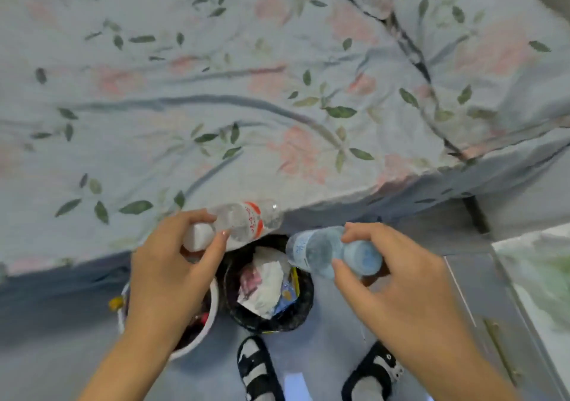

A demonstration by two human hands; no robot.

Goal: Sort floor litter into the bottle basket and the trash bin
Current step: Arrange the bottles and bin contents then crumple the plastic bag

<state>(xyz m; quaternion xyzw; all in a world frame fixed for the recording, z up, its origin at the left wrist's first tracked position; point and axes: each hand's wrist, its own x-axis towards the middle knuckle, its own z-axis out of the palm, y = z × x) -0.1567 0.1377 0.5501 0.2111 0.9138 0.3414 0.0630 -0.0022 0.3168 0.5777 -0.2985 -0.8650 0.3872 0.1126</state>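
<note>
Soft even daylight, overall motion blur, wide-angle bending at edges.

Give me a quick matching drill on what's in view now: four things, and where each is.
Things:
1. red-label bottle
2. blue-label bottle
3. crumpled paper
4. white basket

Places:
A. inside the black bin
B. in the right hand
C. on the floor under the left forearm
D. in the left hand

Pairs: 1-D, 2-B, 3-A, 4-C

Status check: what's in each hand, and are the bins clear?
Left hand grips red-label bottle; right hand grips blue-label bottle. Both over trash bin, basket under left. Nothing blocking.
</note>
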